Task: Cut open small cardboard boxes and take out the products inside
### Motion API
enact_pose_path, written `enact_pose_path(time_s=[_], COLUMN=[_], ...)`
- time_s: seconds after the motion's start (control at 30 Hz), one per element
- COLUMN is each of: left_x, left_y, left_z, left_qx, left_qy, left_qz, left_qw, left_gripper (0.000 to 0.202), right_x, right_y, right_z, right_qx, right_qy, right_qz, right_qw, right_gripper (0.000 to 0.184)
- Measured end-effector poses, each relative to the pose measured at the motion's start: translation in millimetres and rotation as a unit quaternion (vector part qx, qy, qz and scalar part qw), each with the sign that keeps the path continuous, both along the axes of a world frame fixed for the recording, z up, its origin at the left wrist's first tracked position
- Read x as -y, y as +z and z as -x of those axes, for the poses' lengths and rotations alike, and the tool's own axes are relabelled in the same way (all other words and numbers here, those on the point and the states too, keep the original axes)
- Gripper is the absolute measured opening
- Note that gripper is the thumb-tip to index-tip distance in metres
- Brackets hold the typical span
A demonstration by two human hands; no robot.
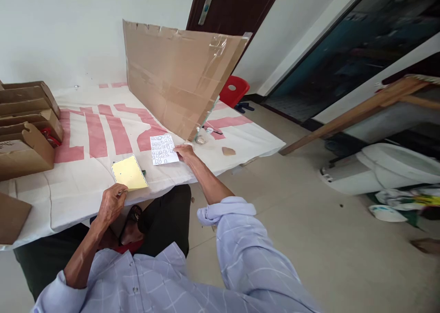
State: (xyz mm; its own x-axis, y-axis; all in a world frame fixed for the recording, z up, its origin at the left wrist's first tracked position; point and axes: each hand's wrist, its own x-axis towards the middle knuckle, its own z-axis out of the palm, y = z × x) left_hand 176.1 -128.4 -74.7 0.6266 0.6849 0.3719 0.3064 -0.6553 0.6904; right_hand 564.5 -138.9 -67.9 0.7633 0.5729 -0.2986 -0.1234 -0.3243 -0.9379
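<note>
My left hand [112, 203] pinches the lower left corner of a yellow sheet [130, 173] with a scalloped, dark-dotted edge. That sheet lies near the table's front edge, and a small dark green thing [144, 172] pokes out at its right side. To the right, a white sheet [161, 150] bears rows of small outlined squares. My right hand [184, 152] grips its right edge between thumb and fingers. Both sheets are apart from each other on the white and red cloth [92, 166].
A large cardboard panel [178, 74] stands upright behind the sheets. Cardboard boxes [27, 129] line the table's left end, with another box [12, 216] nearer. Past my right hand are a brownish flat piece [228, 151] and small clutter. A red chair [235, 90] stands behind the table.
</note>
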Motion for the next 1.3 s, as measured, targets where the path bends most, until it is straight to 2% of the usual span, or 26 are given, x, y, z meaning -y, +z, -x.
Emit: enact_pose_path(time_s=[0.07,0.13,0.17,0.27,0.5,0.63,0.77,0.9,1.03,1.17,1.3], left_x=[-0.8,-0.7,-0.7,-2.5,-13.6,-13.0,-8.5,-2.1,5.4,8.4,4.1], left_y=[-2.7,-6.1,-7.9,-12.2,-12.4,-14.8,-21.0,-22.0,-15.8,-7.2,0.8], left_z=[-5.0,-12.1,-16.6,-34.0,-97.1,-131.9,-149.3,-150.7,-142.0,-125.3,-100.0], left_qx=[0.008,0.012,0.014,0.017,0.001,-0.035,-0.080,-0.109,-0.107,-0.047,0.044], left_qy=[0.004,-0.002,-0.006,-0.029,-0.107,-0.138,-0.144,-0.150,-0.162,-0.139,-0.097], left_qz=[0.005,0.001,-0.001,-0.010,-0.044,-0.054,-0.046,-0.033,-0.011,0.039,0.125], left_qw=[1.000,1.000,1.000,0.999,0.993,0.988,0.985,0.982,0.981,0.988,0.986], left_gripper=[0.022,0.023,0.023,0.023,0.027,0.028,0.032,0.031,0.035,0.044,0.036], right_x=[1.5,5.6,8.6,20.5,44.8,49.9,53.6,56.7,58.3,61.2,66.6], right_y=[3.3,9.0,12.7,25.4,50.7,59.9,62.5,58.1,53.2,53.5,57.0], right_z=[-3.6,-9.5,-12.8,-21.0,-29.3,-35.0,-31.7,-19.2,-4.2,12.6,36.4], right_qx=[-0.037,-0.053,-0.058,-0.066,-0.069,-0.047,-0.016,-0.016,-0.032,-0.057,-0.072], right_qy=[-0.010,-0.019,-0.023,-0.022,0.017,0.054,0.081,0.098,0.100,0.118,0.163], right_qz=[-0.017,-0.035,-0.049,-0.096,-0.188,-0.255,-0.270,-0.265,-0.246,-0.243,-0.238], right_qw=[0.999,0.998,0.997,0.993,0.980,0.964,0.959,0.959,0.964,0.961,0.955], right_gripper=[0.033,0.014,0.011,0.020,0.018,0.022,0.024,0.027,0.026,0.026,0.028])
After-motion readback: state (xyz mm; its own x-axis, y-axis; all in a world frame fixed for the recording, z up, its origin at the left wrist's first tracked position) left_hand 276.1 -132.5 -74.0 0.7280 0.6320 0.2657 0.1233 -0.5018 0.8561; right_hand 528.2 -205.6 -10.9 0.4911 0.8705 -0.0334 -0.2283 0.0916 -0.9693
